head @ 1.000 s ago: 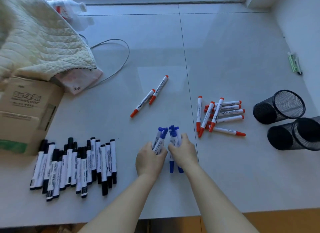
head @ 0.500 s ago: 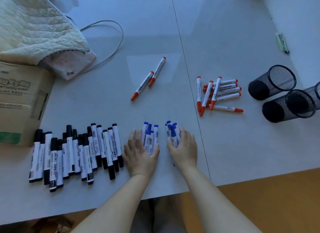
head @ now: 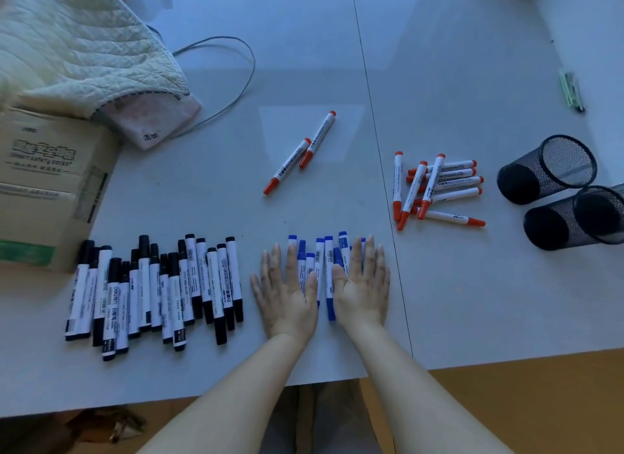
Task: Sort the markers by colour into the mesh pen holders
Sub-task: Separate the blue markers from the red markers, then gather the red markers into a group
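Note:
Several blue markers point(head: 320, 264) lie side by side on the white table, near its front edge. My left hand point(head: 287, 291) and my right hand point(head: 363, 284) lie flat on them with straight fingers, palms down, partly hiding them. A long row of black markers point(head: 158, 291) lies to the left. A pile of red markers point(head: 435, 190) sits to the right, and two more red markers point(head: 304, 151) lie further back in the middle. Two black mesh pen holders point(head: 547, 169) point(head: 580, 217) lie on their sides at the right.
A cardboard box point(head: 44, 183) stands at the left edge with a quilted cream cloth point(head: 77, 44) behind it. A grey cable point(head: 236, 92) loops across the table's back. A green pen-like object point(head: 570, 88) lies at the far right. The table's front edge point(head: 472, 365) is close to my forearms.
Both hands have gone from gripping bunches of blue markers to lying flat on them, spreading them into one row on the table. The view has shifted closer.

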